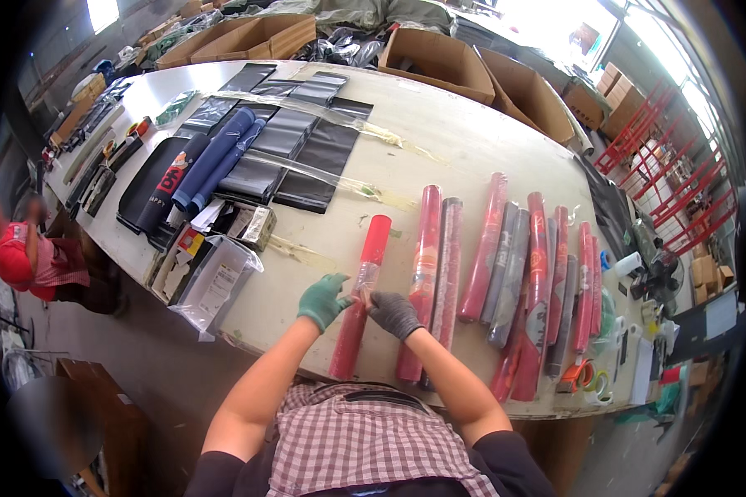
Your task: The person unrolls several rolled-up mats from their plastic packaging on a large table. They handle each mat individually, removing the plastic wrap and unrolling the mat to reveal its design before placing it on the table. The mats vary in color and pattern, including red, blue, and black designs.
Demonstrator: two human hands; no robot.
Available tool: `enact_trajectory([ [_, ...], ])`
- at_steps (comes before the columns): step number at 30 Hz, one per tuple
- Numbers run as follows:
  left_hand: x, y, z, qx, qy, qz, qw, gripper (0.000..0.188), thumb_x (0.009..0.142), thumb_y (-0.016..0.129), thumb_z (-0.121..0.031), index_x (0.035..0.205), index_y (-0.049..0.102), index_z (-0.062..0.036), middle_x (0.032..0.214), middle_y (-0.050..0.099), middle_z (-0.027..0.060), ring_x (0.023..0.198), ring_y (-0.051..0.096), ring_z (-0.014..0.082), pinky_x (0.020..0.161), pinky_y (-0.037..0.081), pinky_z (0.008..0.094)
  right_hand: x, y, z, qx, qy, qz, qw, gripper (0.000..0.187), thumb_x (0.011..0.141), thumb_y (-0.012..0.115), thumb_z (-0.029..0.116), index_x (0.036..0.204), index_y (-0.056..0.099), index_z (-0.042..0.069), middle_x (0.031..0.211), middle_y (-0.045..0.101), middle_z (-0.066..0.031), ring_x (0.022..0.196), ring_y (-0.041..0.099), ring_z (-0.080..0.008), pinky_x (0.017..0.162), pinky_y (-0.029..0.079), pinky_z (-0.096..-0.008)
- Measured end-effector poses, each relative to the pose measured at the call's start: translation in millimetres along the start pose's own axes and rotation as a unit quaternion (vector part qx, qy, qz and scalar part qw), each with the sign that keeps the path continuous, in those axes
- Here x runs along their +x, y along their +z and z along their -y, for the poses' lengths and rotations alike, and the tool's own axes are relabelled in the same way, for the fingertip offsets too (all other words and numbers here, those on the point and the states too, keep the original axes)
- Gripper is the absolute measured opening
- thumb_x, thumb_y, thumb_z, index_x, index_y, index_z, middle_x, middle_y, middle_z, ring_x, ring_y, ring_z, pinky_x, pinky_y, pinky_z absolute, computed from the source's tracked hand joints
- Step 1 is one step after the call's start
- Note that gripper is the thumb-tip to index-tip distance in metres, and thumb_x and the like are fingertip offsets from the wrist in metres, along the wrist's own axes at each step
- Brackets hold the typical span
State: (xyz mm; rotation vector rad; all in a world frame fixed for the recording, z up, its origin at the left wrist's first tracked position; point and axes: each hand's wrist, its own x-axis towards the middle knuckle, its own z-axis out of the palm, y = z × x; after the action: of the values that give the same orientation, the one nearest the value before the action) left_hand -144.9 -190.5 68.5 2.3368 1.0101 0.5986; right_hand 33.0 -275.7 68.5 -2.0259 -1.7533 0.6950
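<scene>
A red roll [376,240], partly sheathed in clear plastic, lies lengthwise on the white table [306,331] in front of me. My left hand [323,301], in a green glove, is at the roll's left side with fingers apart and curved, its fingertips close to the wrap. From the right, my right hand [393,314] in a dark grey glove has its fingers closed at the roll's middle. Exactly what its fingertips pinch there is too small to make out. Just right of that hand lie a plastic-wrapped red roll [427,248] and a greyish-red one [450,265].
More wrapped red and grey rolls [536,265] lie to the right, with tape rolls [584,377] at the near edge. Left are blue rolls [224,157], black plastic bags [323,153] and a plastic-lined box [215,282]. Open cartons [439,62] stand behind; a person [37,257] is far left.
</scene>
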Motion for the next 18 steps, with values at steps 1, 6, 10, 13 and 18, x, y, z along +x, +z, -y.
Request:
enact_trajectory([
  [1, 8, 7, 0, 0.018, 0.000, 0.013, 1.000, 0.032, 0.082, 0.067, -0.028, 0.109, 0.058, -0.0141, 0.089, 0.061, 0.0116, 0.078, 0.060, 0.0312, 0.068, 0.049, 0.0410, 0, -2, 1, -0.009, 0.001, -0.011, 1.000, 0.044, 0.093, 0.045, 0.042, 0.075, 0.062, 0.005, 0.077, 0.062, -0.0212, 0.077, 0.061, -0.0406, 0.070, 0.048, -0.0477],
  [6, 35, 27, 0, 0.069, 0.005, 0.103, 0.992, 0.023, 0.084, 0.063, -0.029, 0.096, 0.057, -0.0104, 0.092, 0.061, 0.0148, 0.082, 0.060, 0.0345, 0.072, 0.049, 0.0441, -1, -15, 8, -0.051, 0.044, -0.018, 0.998, 0.045, 0.090, 0.046, 0.045, 0.070, 0.063, 0.008, 0.073, 0.062, -0.0184, 0.072, 0.062, -0.0391, 0.065, 0.049, -0.0468],
  [10, 45, 26, 8, 0.117, 0.113, 0.177, 0.971, 0.018, 0.086, 0.056, -0.026, 0.090, 0.056, -0.0081, 0.090, 0.061, 0.0174, 0.082, 0.061, 0.0359, 0.072, 0.049, 0.0448, -1, -16, 4, -0.067, 0.047, -0.029, 0.996, 0.045, 0.089, 0.046, 0.045, 0.074, 0.065, 0.008, 0.075, 0.064, -0.0182, 0.073, 0.063, -0.0376, 0.066, 0.049, -0.0465],
  [13, 56, 20, 15, 0.102, 0.163, 0.216, 0.957, 0.016, 0.086, 0.054, -0.023, 0.087, 0.055, -0.0070, 0.086, 0.060, 0.0179, 0.080, 0.061, 0.0364, 0.070, 0.049, 0.0451, 3, -18, 1, -0.088, 0.057, -0.008, 0.994, 0.037, 0.086, 0.050, 0.039, 0.077, 0.066, 0.008, 0.077, 0.065, -0.0177, 0.074, 0.064, -0.0367, 0.067, 0.050, -0.0461],
  [18, 47, 0, 50, 0.159, 0.123, 0.201, 0.959, 0.017, 0.084, 0.055, -0.024, 0.088, 0.056, -0.0077, 0.084, 0.061, 0.0179, 0.076, 0.061, 0.0372, 0.067, 0.049, 0.0461, -5, -13, -12, -0.158, 0.044, -0.001, 0.986, 0.024, 0.079, 0.057, 0.030, 0.082, 0.068, 0.009, 0.081, 0.068, -0.0161, 0.076, 0.067, -0.0334, 0.065, 0.052, -0.0466],
])
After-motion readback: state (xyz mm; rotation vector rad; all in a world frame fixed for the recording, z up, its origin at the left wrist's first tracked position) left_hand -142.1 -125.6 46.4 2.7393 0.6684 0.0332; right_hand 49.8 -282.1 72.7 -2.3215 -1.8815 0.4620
